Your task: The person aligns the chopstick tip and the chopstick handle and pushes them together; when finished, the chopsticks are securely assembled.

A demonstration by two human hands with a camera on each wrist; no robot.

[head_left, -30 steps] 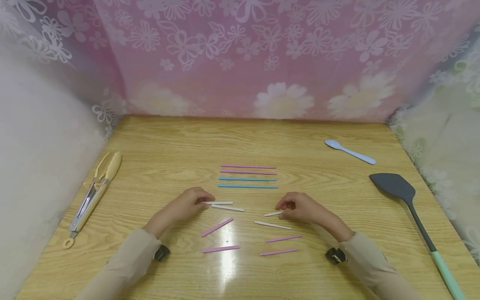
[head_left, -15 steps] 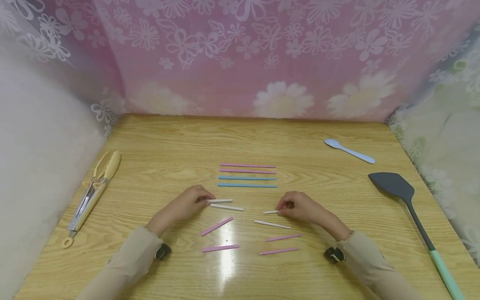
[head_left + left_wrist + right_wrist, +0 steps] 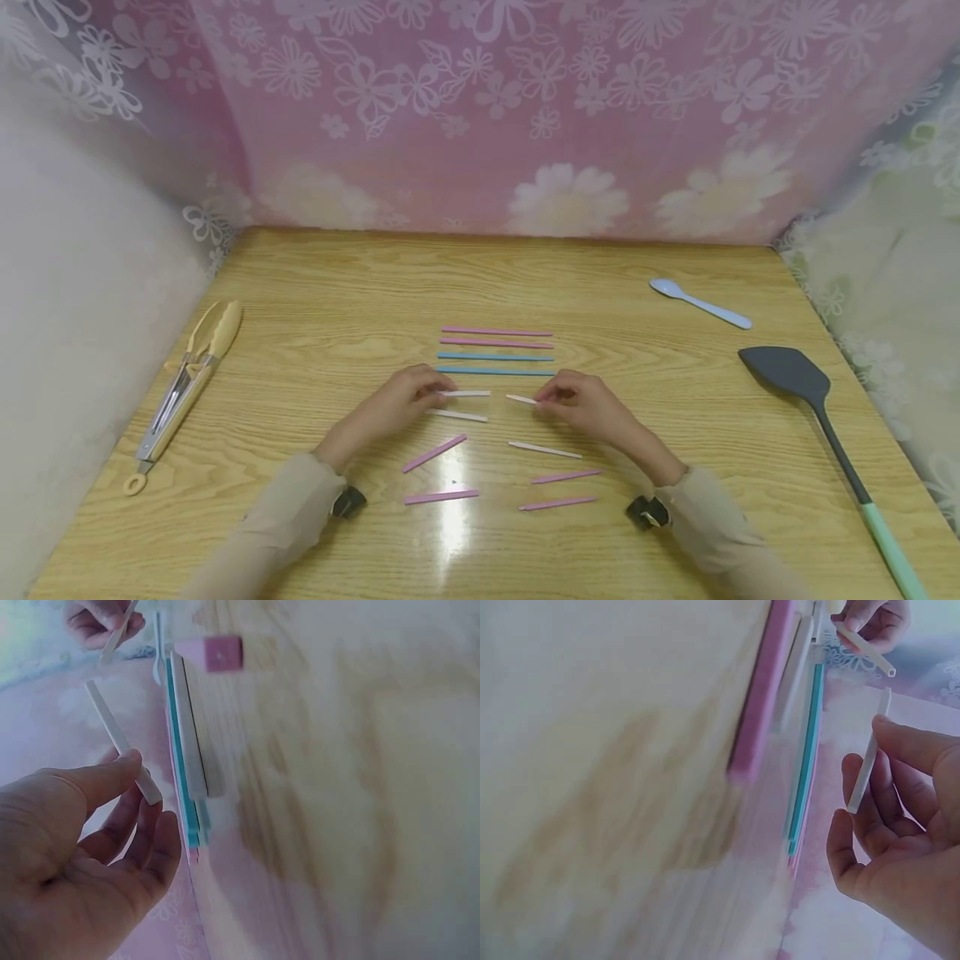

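My left hand [image 3: 407, 398] pinches a slim white stick [image 3: 114, 724] between thumb and fingertips, raised off the table. Facing it, my right hand [image 3: 588, 406] pinches another white stick [image 3: 870, 761]. The two held sticks point toward each other with a small gap between their ends. In the right wrist view, the left hand's stick [image 3: 868, 651] shows a square, hollow-looking end. A white stick [image 3: 461, 415] lies just below my left hand, and another white stick [image 3: 545, 450] lies below my right. Just beyond both hands lie two long blue sticks [image 3: 495, 371].
Two long pink sticks [image 3: 497, 342] lie beyond the blue ones. Short pink sticks [image 3: 441, 497] lie nearer the front, on both sides. Tongs [image 3: 187, 379] rest at the left, a light blue spoon [image 3: 701, 304] and a dark spatula [image 3: 795, 375] at the right. Floral cloth [image 3: 450, 125] borders the table.
Both hands have moved inward and slightly away from me, lifting their white sticks and bringing the ends closer together. The sticks lying on the table have stayed put.
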